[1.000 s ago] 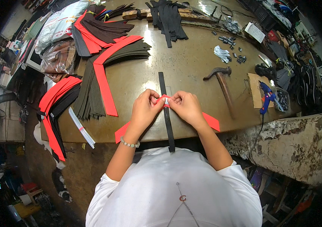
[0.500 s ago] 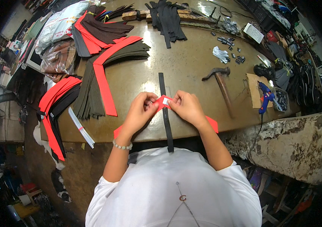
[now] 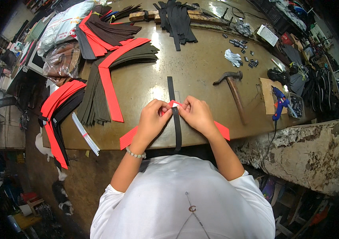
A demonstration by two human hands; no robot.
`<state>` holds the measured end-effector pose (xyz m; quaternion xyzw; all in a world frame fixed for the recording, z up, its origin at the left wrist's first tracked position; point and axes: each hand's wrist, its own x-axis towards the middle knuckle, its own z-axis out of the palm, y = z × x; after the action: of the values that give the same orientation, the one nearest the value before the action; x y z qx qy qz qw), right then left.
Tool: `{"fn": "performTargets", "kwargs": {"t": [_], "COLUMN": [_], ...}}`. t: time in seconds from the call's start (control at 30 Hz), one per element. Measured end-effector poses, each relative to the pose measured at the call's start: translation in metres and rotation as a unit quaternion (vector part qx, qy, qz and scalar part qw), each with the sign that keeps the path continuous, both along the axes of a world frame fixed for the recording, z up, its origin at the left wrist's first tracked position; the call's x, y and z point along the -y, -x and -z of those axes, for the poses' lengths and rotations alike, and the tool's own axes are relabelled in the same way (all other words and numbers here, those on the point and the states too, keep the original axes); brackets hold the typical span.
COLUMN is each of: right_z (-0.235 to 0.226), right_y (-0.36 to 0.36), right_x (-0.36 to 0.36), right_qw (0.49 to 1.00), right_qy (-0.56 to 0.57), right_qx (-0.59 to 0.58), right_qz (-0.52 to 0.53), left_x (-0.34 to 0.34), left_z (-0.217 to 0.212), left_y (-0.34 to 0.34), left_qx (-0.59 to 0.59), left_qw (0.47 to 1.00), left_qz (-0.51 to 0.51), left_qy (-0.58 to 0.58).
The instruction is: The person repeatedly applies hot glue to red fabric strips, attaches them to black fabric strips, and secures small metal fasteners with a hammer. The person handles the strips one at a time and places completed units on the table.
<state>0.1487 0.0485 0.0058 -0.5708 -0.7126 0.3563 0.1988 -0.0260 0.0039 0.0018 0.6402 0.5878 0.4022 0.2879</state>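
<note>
A stack of red V-shaped fabric strips [image 3: 222, 130] lies at the table's near edge, its peak between my hands and its two arms spreading out under my wrists. Across that peak runs a narrow black strip [image 3: 177, 129], whose far part lies on the table beyond. Part of a small white patch [image 3: 174, 104] shows at the peak. My left hand [image 3: 152, 114] pinches the peak from the left, thumb and fingertips together. From the right, my right hand [image 3: 196, 113] pinches it too, thumb beside the black strip. The fingertips partly hide the join.
A hammer [image 3: 234, 93] lies to the right, with a blue glue gun [image 3: 281, 102] beyond it. Stacked olive and red strips [image 3: 94, 95] fill the left. White strips [image 3: 85, 133] lie near the left edge. Black strips [image 3: 176, 24] and small dark pieces [image 3: 239, 43] are at the back.
The black strip's near part has shifted up over the white patch, covering more of it, and its near end is farther from me. My hands have shifted slightly and stay at the peak.
</note>
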Motion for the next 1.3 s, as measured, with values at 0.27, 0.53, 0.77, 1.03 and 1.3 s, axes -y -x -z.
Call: {"fn": "performTargets", "kwargs": {"t": [0.27, 0.53, 0.77, 1.03, 1.3], "right_z": [-0.024, -0.007, -0.002, 0.010, -0.009], "right_y": [0.000, 0.014, 0.017, 0.008, -0.116], "right_x": [0.004, -0.059, -0.081, -0.079, -0.012], "right_qw": [0.974, 0.966, 0.968, 0.925, 0.903], "right_qy": [-0.164, 0.142, 0.142, 0.117, -0.129], "right_qx": [-0.107, -0.197, -0.149, -0.359, 0.342], "right_qz": [-0.113, -0.091, -0.144, -0.037, 0.224], "left_x": [-0.004, 0.004, 0.012, 0.018, 0.021], "left_z": [-0.001, 0.004, 0.003, 0.006, 0.005], "left_y": [-0.003, -0.007, -0.014, -0.010, 0.004], "left_qx": [0.008, 0.003, -0.166, -0.177, -0.196], "left_qw": [0.998, 0.997, 0.985, 0.982, 0.976], "left_qz": [-0.032, -0.011, -0.002, -0.019, -0.032], "left_qy": [0.046, -0.074, -0.034, -0.070, -0.088]}}
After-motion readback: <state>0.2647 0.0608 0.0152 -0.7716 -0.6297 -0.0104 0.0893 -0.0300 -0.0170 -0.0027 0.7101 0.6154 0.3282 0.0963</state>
